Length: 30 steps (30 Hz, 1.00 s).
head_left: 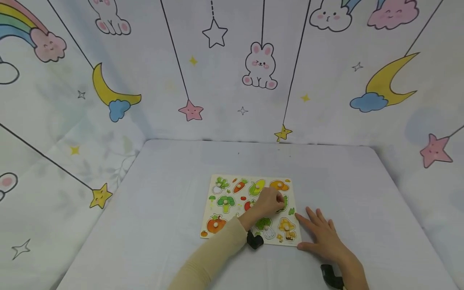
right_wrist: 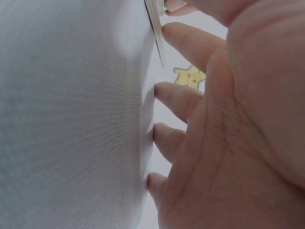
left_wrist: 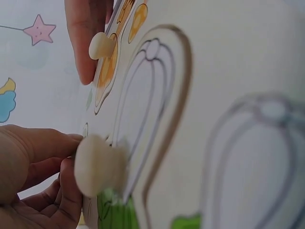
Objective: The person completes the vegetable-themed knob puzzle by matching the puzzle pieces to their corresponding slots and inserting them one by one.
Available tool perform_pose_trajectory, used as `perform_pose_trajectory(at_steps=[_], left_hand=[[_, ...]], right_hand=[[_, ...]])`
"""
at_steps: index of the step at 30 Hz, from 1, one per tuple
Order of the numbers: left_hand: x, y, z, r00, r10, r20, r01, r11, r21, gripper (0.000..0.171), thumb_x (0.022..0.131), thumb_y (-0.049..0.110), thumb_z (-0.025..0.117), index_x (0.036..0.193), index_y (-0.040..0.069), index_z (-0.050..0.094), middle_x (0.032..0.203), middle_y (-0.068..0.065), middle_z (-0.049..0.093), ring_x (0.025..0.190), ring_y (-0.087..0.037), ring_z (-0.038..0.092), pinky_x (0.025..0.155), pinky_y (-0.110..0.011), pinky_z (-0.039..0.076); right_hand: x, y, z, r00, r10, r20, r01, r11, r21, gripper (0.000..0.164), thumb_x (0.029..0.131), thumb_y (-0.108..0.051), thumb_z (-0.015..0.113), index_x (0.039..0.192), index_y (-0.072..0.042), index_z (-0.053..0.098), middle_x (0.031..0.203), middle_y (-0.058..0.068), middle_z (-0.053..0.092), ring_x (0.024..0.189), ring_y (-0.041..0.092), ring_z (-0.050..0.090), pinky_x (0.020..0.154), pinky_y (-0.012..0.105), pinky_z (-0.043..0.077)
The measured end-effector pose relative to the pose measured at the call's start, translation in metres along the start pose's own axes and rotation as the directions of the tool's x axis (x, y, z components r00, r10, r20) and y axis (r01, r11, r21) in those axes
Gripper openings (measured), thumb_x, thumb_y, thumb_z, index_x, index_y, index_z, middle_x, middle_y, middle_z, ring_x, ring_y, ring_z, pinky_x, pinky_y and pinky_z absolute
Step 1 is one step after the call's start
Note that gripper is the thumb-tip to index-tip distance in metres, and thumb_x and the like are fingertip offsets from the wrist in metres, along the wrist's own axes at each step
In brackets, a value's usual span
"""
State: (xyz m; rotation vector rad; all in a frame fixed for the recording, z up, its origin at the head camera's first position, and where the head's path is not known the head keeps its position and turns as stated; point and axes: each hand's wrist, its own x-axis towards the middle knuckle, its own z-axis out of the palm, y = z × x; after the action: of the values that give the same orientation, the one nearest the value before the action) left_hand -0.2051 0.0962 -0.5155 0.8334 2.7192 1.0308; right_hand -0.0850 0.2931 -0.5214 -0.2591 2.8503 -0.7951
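Note:
A wooden vegetable knob puzzle board (head_left: pixel 237 230) lies flat on the table. My left hand (head_left: pixel 267 202) reaches over it and pinches a green vegetable puzzle piece (head_left: pixel 285 202) near the right edge; the fingers hide the knob. In the left wrist view, thumb and fingers (left_wrist: pixel 45 145) come together behind the bok choy piece's knob (left_wrist: pixel 93 167). My right hand (head_left: pixel 324 237) is spread at the board's right side. Its thumb and index finger touch the edge, and the other fingertips rest on the cloth in the right wrist view.
Other pieces sit in the board, among them a pumpkin (head_left: pixel 216 224), broccoli (head_left: pixel 226 203), carrot (head_left: pixel 240 186), corn (head_left: pixel 256 187) and mushroom (head_left: pixel 287 227). A white cloth (head_left: pixel 159 225) covers the table. A printed curtain (head_left: pixel 224 80) stands behind and at both sides.

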Motion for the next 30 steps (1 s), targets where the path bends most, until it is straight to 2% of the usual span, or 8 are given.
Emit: perform_pose_trajectory(at_steps=[8, 11, 13, 16, 20, 25, 27, 30], left_hand=[[-0.006, 0.004, 0.007, 0.999, 0.010, 0.033, -0.010, 1.000, -0.005, 0.014, 0.084, 0.009, 0.069, 0.070, 0.009, 0.070, 0.059, 0.009, 0.052, 0.052, 0.001, 0.037, 0.050, -0.011, 0.030], [-0.011, 0.008, 0.001, 0.996, 0.032, 0.084, -0.033, 0.999, 0.005, 0.028, 0.088, 0.017, 0.070, 0.063, 0.007, 0.060, 0.054, 0.009, 0.037, 0.049, 0.000, 0.029, 0.048, -0.013, 0.025], [-0.018, 0.010, -0.010, 0.992, 0.035, 0.119, -0.037, 0.999, 0.015, 0.031, 0.090, 0.027, 0.069, 0.071, 0.004, 0.062, 0.057, 0.006, 0.043, 0.050, -0.001, 0.032, 0.049, -0.013, 0.027], [-0.037, 0.011, -0.037, 0.995, -0.012, 0.103, 0.009, 0.999, 0.030, 0.043, 0.092, 0.039, 0.066, 0.111, 0.001, 0.068, 0.093, -0.003, 0.067, 0.073, -0.007, 0.059, 0.066, -0.016, 0.047], [-0.078, -0.004, -0.086, 0.992, -0.075, -0.101, 0.088, 0.987, 0.133, 0.064, 0.094, 0.044, 0.061, 0.143, 0.006, 0.048, 0.141, -0.014, 0.052, 0.121, -0.028, 0.057, 0.095, -0.039, 0.051], [-0.140, -0.044, -0.135, 0.906, -0.149, -0.397, 0.258, 0.937, 0.236, 0.070, 0.093, 0.041, 0.062, 0.147, 0.002, 0.040, 0.151, -0.023, 0.037, 0.139, -0.041, 0.037, 0.107, -0.056, 0.038], [-0.164, -0.060, -0.145, 0.870, -0.186, -0.456, 0.329, 0.908, 0.257, 0.075, 0.092, 0.041, 0.063, 0.149, 0.001, 0.036, 0.155, -0.026, 0.028, 0.144, -0.044, 0.026, 0.110, -0.062, 0.030], [-0.192, -0.081, -0.150, 0.844, -0.249, -0.475, 0.415, 0.865, 0.283, 0.082, 0.092, 0.044, 0.063, 0.153, 0.002, 0.028, 0.159, -0.029, 0.013, 0.147, -0.050, 0.007, 0.110, -0.071, 0.017]], right_hand=[[-0.009, 0.000, -0.001, 1.000, 0.004, 0.005, -0.004, 1.000, 0.015, 0.090, 0.065, -0.049, 0.083, 0.143, -0.018, 0.051, 0.156, 0.028, 0.026, 0.142, 0.056, 0.011, 0.102, 0.079, 0.004], [-0.010, 0.000, -0.001, 1.000, -0.002, -0.001, 0.002, 1.000, 0.012, 0.089, 0.065, -0.049, 0.082, 0.143, -0.018, 0.050, 0.155, 0.029, 0.026, 0.142, 0.057, 0.012, 0.102, 0.079, 0.004], [-0.011, 0.000, -0.001, 1.000, -0.002, -0.004, 0.002, 1.000, 0.003, 0.089, 0.066, -0.048, 0.082, 0.143, -0.018, 0.050, 0.155, 0.028, 0.026, 0.142, 0.057, 0.012, 0.102, 0.079, 0.005], [-0.012, -0.002, -0.002, 1.000, 0.007, 0.001, -0.007, 1.000, 0.000, 0.090, 0.068, -0.050, 0.080, 0.144, -0.016, 0.048, 0.155, 0.029, 0.025, 0.142, 0.057, 0.013, 0.103, 0.078, 0.006], [-0.012, -0.008, -0.009, 1.000, 0.022, -0.019, -0.022, 1.000, 0.011, 0.089, 0.076, -0.051, 0.076, 0.148, -0.012, 0.041, 0.156, 0.031, 0.021, 0.142, 0.056, 0.011, 0.104, 0.077, 0.007], [-0.004, -0.009, -0.026, 0.985, -0.047, -0.166, 0.021, 0.988, -0.152, 0.082, 0.084, -0.049, 0.070, 0.150, -0.014, 0.037, 0.158, 0.027, 0.021, 0.144, 0.053, 0.014, 0.104, 0.078, 0.012], [0.000, -0.007, -0.033, 0.969, -0.101, -0.226, 0.043, 0.968, -0.247, 0.082, 0.085, -0.049, 0.069, 0.151, -0.015, 0.036, 0.158, 0.025, 0.022, 0.144, 0.052, 0.015, 0.104, 0.078, 0.013], [0.004, -0.003, -0.040, 0.945, -0.163, -0.282, 0.055, 0.933, -0.357, 0.085, 0.084, -0.051, 0.069, 0.153, -0.018, 0.031, 0.159, 0.024, 0.020, 0.147, 0.049, 0.010, 0.104, 0.079, 0.011]])
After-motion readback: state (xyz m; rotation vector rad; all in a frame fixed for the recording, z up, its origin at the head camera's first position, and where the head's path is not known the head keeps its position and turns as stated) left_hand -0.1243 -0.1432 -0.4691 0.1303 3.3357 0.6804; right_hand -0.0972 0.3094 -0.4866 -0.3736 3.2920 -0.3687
